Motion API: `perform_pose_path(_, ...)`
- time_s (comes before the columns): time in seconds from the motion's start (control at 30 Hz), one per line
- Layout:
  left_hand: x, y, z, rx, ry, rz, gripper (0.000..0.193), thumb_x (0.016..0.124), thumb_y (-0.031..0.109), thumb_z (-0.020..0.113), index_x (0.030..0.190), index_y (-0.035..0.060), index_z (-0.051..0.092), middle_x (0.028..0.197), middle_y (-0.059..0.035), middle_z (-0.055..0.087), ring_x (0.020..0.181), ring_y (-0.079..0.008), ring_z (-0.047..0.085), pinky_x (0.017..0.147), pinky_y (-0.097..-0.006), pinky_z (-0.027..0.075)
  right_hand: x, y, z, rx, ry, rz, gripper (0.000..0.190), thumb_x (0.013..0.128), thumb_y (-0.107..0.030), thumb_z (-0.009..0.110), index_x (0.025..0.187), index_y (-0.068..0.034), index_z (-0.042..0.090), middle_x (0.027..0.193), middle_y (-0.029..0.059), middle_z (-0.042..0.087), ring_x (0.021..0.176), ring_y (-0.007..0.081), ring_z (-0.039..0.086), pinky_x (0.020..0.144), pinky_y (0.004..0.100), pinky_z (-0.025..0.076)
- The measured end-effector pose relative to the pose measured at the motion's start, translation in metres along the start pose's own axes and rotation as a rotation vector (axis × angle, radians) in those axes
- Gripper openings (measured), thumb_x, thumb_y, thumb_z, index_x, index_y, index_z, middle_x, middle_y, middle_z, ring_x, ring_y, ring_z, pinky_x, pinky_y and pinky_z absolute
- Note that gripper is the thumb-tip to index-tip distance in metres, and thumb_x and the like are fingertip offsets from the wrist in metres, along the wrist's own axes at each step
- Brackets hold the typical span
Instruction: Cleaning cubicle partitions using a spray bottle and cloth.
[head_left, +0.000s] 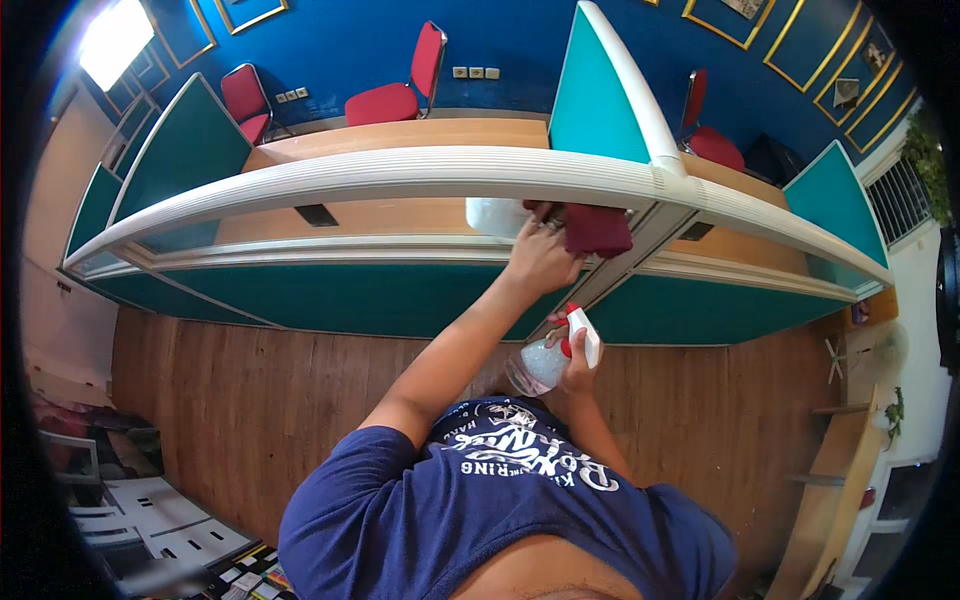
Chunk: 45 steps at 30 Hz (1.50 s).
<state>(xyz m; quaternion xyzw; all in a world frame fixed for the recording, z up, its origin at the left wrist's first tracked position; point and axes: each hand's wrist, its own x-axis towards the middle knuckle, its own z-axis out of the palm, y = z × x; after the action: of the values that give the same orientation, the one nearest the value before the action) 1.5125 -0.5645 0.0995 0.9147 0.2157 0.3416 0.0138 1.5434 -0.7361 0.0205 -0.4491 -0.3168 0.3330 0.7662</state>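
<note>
My left hand (544, 251) reaches forward and holds a folded maroon cloth (598, 230) against the clear panel (420, 217) of an office partition, beside the upright post (626, 255). Just left of the cloth is a whitish patch (491, 216); I cannot tell whether it is on the panel or behind it. Closer to my body, my right hand (577, 364) grips a clear spray bottle (538, 366) with a white and red trigger head. The bottle is tilted, its red nozzle towards the partition. Part of my left hand's grip is hidden by the cloth.
A white curved rail (390, 171) tops the partition, with teal panels (360, 300) below. Behind it stand wooden desktops (405, 135) and red chairs (382, 103). Wooden flooring (300, 382) lies beneath me. A white cabinet (161, 514) is at lower left, a wooden shelf (829, 480) at right.
</note>
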Motion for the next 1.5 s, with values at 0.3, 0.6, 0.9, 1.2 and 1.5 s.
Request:
perform_pose_path(0.3, -0.063, -0.024, 0.016, -0.085, -0.043, 0.202, 0.035, 0.081, 0.029, 0.062, 0.111, 0.0121, 0.067, 0.116, -0.007, 0.065, 0.125, -0.0232, 0.05, 0.114, -0.0448, 0.028, -0.024, 0.017, 0.067, -0.05, 0.019, 0.002, 0.051, 0.101, -0.038, 0.046, 0.119, 0.008, 0.057, 0.104, 0.0183, 0.067, 0.068, 0.0167, 0.06, 0.067, 0.0295, 0.047)
perform_pose_path(0.6, -0.128, -0.096, -0.054, -0.064, -0.018, 0.046, 0.04, 0.082, 0.029, 0.063, 0.117, 0.0106, 0.065, 0.122, -0.0109, 0.064, 0.127, -0.0241, 0.051, 0.115, -0.0479, 0.027, -0.041, 0.039, 0.121, -0.024, -0.046, 0.051, 0.053, 0.099, -0.038, 0.052, 0.123, 0.009, 0.054, 0.106, 0.0203, 0.066, 0.067, 0.0166, 0.059, 0.066, 0.0297, 0.048)
perform_pose_path(0.9, -0.214, -0.188, -0.137, -0.002, 0.069, -0.2, 0.025, 0.083, 0.023, 0.063, 0.106, 0.0168, 0.071, 0.116, -0.0098, 0.067, 0.126, -0.0296, 0.052, 0.115, -0.0555, 0.022, -0.055, 0.064, 0.2, 0.001, -0.199, 0.093, 0.055, 0.097, -0.041, 0.057, 0.122, 0.008, 0.056, 0.105, 0.0183, 0.066, 0.067, 0.0145, 0.059, 0.064, 0.0287, 0.048)
perform_pose_path(1.2, -0.29, -0.282, -0.211, 0.171, 0.241, -0.394, 0.024, 0.087, 0.024, 0.059, 0.105, 0.0125, 0.071, 0.119, -0.0157, 0.065, 0.125, -0.0324, 0.053, 0.116, -0.0594, 0.012, -0.084, 0.093, 0.29, 0.032, -0.273, 0.122, 0.06, 0.095, -0.048, 0.056, 0.117, 0.008, 0.057, 0.101, 0.02, 0.065, 0.065, 0.0153, 0.059, 0.066, 0.0313, 0.049)
perform_pose_path(1.5, -0.347, -0.355, -0.258, 0.285, 0.304, -0.603, 0.019, 0.084, 0.024, 0.062, 0.088, 0.0087, 0.073, 0.099, -0.0168, 0.069, 0.11, -0.036, 0.06, 0.116, -0.0615, 0.009, -0.095, 0.122, 0.348, 0.075, -0.403, 0.225, 0.053, 0.097, -0.04, 0.058, 0.121, 0.008, 0.057, 0.104, 0.0194, 0.066, 0.067, 0.0158, 0.06, 0.063, 0.0296, 0.05)
